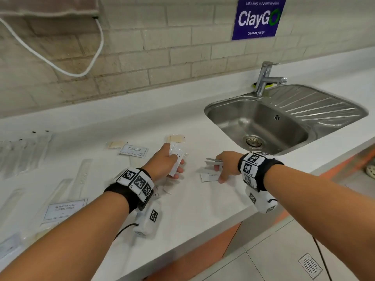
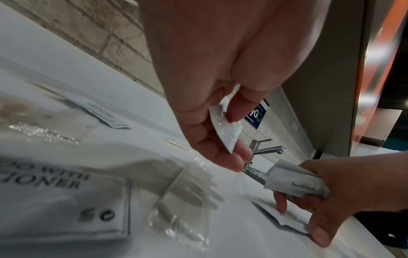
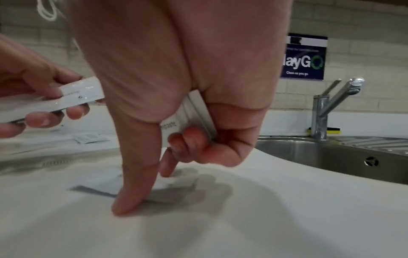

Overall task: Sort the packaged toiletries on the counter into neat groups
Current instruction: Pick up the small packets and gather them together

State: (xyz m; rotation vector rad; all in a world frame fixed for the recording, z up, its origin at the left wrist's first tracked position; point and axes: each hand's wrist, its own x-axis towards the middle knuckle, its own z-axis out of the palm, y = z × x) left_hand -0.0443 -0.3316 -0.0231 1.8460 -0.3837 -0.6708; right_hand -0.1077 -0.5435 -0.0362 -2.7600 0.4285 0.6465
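Note:
My left hand (image 1: 172,161) grips a small stack of white sachets (image 1: 177,159) above the middle of the white counter (image 1: 192,209). In the left wrist view, thumb and fingers pinch that stack (image 2: 229,136). My right hand (image 1: 223,169) holds folded white toothpaste sachets (image 3: 194,115) in its curled fingers. Its thumb and one finger reach down and touch another toothpaste sachet (image 1: 209,177) lying flat on the counter. The two hands are a short way apart.
Shampoo sachets (image 1: 134,150) (image 1: 65,208), beige packets (image 1: 177,138), wrapped combs (image 1: 81,175) and clear packets (image 1: 22,153) lie to the left. A steel sink (image 1: 210,112) with a faucet (image 1: 263,78) sits at the right. The counter's front edge runs close under my wrists.

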